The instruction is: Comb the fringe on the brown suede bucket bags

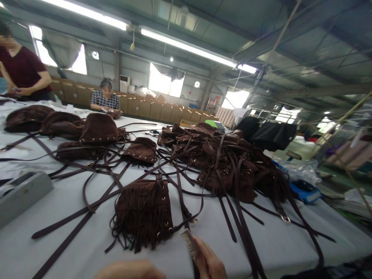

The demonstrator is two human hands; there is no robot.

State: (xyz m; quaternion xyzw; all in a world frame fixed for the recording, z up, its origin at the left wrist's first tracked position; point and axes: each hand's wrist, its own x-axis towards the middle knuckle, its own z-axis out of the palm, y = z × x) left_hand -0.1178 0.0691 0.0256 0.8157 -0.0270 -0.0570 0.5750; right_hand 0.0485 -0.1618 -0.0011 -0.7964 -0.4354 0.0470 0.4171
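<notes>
My right hand [209, 263] is closed around a flat, pale strip with a toothed, comb-like edge [189, 241]. A dark strap [195, 267] runs beneath it. My left hand [129, 270] shows only as a blurred back of the hand at the bottom edge; its fingers are hidden. Just beyond both hands, a dark brown fringed suede bag [142, 213] lies on the white table [72, 248], its gold eyelets along the right side. From that bag a thin strap with a buckle [193, 221] leads toward my right hand.
A heap of brown bags [221, 162] with trailing straps covers the right. More bags [99, 130] lie at the back left, near a grey tape dispenser-like block [26, 195]. A blue tray [305, 192] sits at the right edge. Two people [27, 73] work across the table.
</notes>
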